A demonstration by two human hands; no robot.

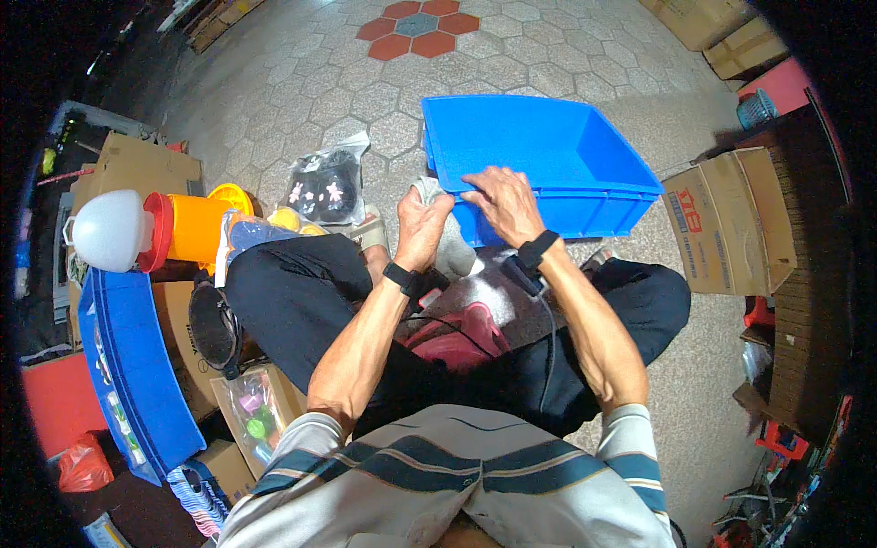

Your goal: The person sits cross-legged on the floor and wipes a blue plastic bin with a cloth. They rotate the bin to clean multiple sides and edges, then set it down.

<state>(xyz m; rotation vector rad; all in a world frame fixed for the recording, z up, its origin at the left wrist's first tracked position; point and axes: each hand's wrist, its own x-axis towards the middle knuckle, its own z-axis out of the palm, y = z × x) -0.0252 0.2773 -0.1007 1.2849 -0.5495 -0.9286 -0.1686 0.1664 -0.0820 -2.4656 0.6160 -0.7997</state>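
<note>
A grey cloth (454,248) is pinched in my left hand (422,226), its fingers closed and the thumb pointing forward. Part of the cloth sticks out above the fist; the rest hangs below, beside the near left corner of a blue plastic crate (559,203). My right hand (508,205) lies over that crate's near rim, close to the left corner. Its fingers are apart and slightly bent, pointing toward the cloth, and I see nothing held in them. Both wrists wear black bands. Between my knees is a pink stool or seat (466,340), partly hidden.
A clear bag with a black item (327,187) lies left of the crate. At left stand an orange and red container with a white dome (187,228), a blue bin (137,365) and a boxed toy set (258,416). Cardboard boxes (726,224) line the right side.
</note>
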